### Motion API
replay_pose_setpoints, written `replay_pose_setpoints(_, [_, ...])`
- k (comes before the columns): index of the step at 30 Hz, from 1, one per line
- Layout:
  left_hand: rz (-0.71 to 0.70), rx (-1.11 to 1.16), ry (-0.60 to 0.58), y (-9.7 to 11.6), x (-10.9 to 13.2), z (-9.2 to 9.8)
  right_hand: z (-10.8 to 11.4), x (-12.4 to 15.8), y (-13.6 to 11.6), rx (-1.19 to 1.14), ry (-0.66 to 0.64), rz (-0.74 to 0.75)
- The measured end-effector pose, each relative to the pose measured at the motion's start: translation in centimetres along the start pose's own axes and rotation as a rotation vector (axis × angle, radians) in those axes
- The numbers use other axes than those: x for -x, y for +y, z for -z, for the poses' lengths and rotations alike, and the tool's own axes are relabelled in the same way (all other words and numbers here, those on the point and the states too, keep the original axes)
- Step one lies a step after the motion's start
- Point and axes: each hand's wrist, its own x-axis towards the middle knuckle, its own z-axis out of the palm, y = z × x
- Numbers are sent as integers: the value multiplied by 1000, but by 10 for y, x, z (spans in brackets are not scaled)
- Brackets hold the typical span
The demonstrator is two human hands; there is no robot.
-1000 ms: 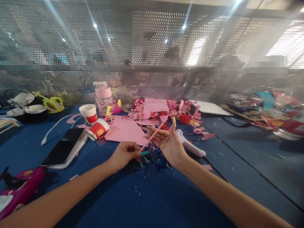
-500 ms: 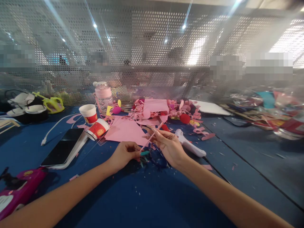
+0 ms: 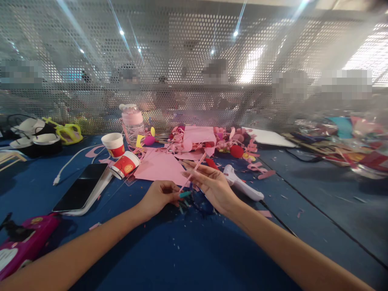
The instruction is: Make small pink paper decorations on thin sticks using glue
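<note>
A thin pink paper strip (image 3: 194, 171) slants up between my two hands. My left hand (image 3: 159, 198) is closed, pinching the strip's lower end together with a small teal piece (image 3: 184, 194). My right hand (image 3: 216, 186) has its fingers fairly straight, with the strip's upper part between thumb and fingers. Under the right palm is a dark blue looped thing (image 3: 201, 204), perhaps scissor handles, partly hidden. Just beyond the hands lies a pink paper sheet (image 3: 160, 165). A white-and-lilac glue gun (image 3: 242, 184) rests right of my right hand.
At left are a phone (image 3: 81, 186), a tipped paper cup (image 3: 125, 165), upright stacked cups (image 3: 113, 145), a white cable (image 3: 69, 159) and a magenta toy (image 3: 26, 238). Behind stand a pink-lidded bottle (image 3: 132, 123), pink scraps (image 3: 236, 139) and a perforated metal screen (image 3: 188, 93).
The fingers of my right hand have straightened and shifted slightly along the pink strip. My left hand stays almost in place.
</note>
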Motion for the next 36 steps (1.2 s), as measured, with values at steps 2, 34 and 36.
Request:
replay_pose_setpoints(2, [3, 6, 0, 1, 0, 0, -1, 0, 0, 20, -8, -12])
replay_pose_setpoints(34, [-14, 3, -34, 0, 0, 1, -2, 1, 6, 95, 68, 21])
replay_pose_setpoints(36, [-7, 3, -29, 0, 0, 1, -2, 1, 7, 57, 79, 25])
